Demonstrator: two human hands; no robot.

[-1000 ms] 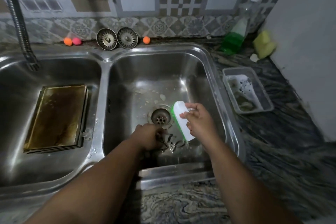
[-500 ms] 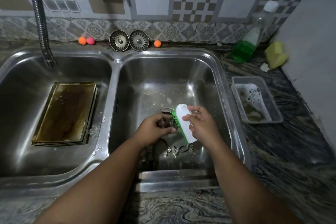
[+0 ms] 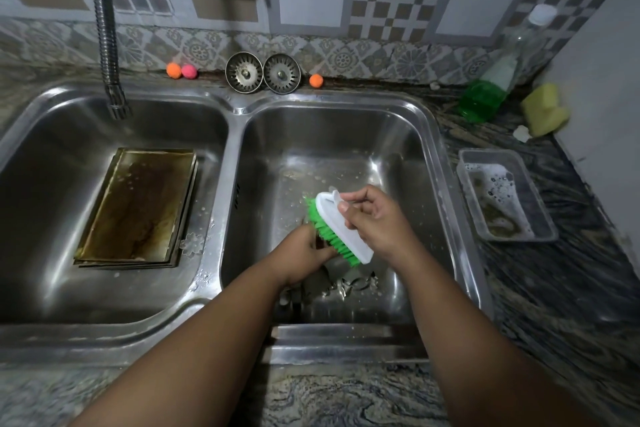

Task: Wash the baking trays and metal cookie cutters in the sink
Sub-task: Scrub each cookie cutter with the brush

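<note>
In the left basin (image 3: 52, 149) of the sink (image 3: 235, 107) lies a stack of trays (image 3: 138, 208), flat on the bottom with the open side up. Their long axis runs away from the person and leans a little to the right at the far end. They look brown and stained, so I judge they are not washed yet. A flower cutter (image 3: 191, 243) lies flat on the ridge between the basins, just beside the near right corner of the trays.

Over the right basin (image 3: 415, 156) the left hand (image 3: 301, 256) has its fingers curled round a small dark cutter (image 3: 321, 243), which is mostly hidden, so I cannot tell its shape or which way it points. The brush (image 3: 343, 222) touches it with the green bristles, which face down and left. Its long axis goes from far left to near right. The right hand (image 3: 377, 218) grips its white back, with the thumb on top and the fingers wrapped round the far edge.

To do this step well, I think the left hand should turn the cutter little by little, so the bristles reach the inside edges too, and hold it firmly, because wet metal slips easily. Short strokes are probably better than long ones.

More loose cutters (image 3: 349, 282) lie on the basin floor, under the hands.
</note>
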